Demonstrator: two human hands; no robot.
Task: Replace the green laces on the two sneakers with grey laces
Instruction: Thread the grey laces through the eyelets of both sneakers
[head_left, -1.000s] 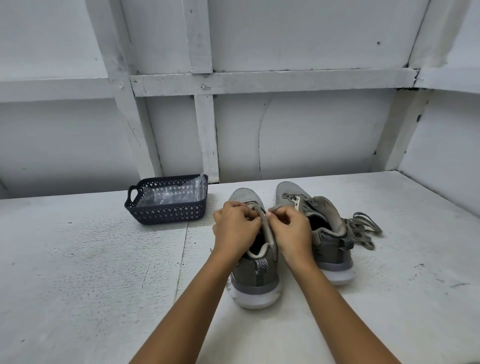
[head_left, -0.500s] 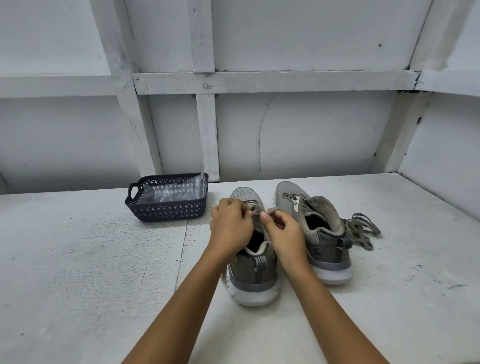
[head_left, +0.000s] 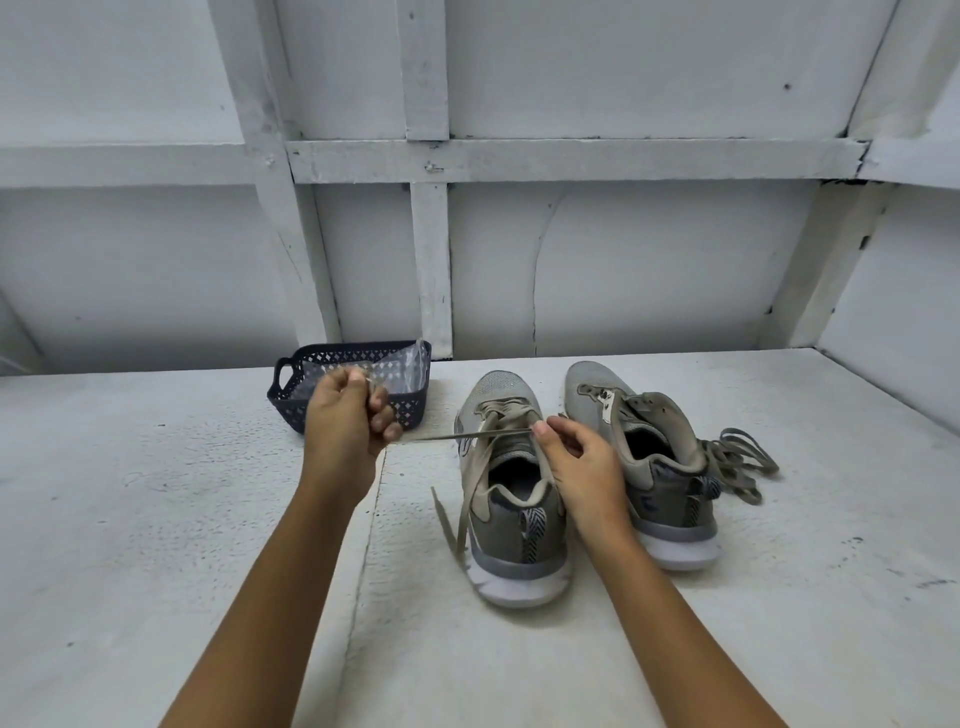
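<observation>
Near the basket (head_left: 287, 404), left hand (head_left: 347, 422) grips the lace (head_left: 467, 435), taut toward nine o'clock; right hand (head_left: 584, 467) pinches it at the shoe (head_left: 511, 525); pull level, steadily.

Bare white-painted work booth, timber-framed panel walls (head_left: 623, 260), rough white tabletop (head_left: 156, 519)

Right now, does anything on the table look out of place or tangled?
Nothing damaged or spilled. A loose lace lies in a tangled heap on the table beside the right sneaker, whose eyelets are empty. The left sneaker is half unlaced: the left hand holds its lace taut sideways, one end trailing loose.
</observation>
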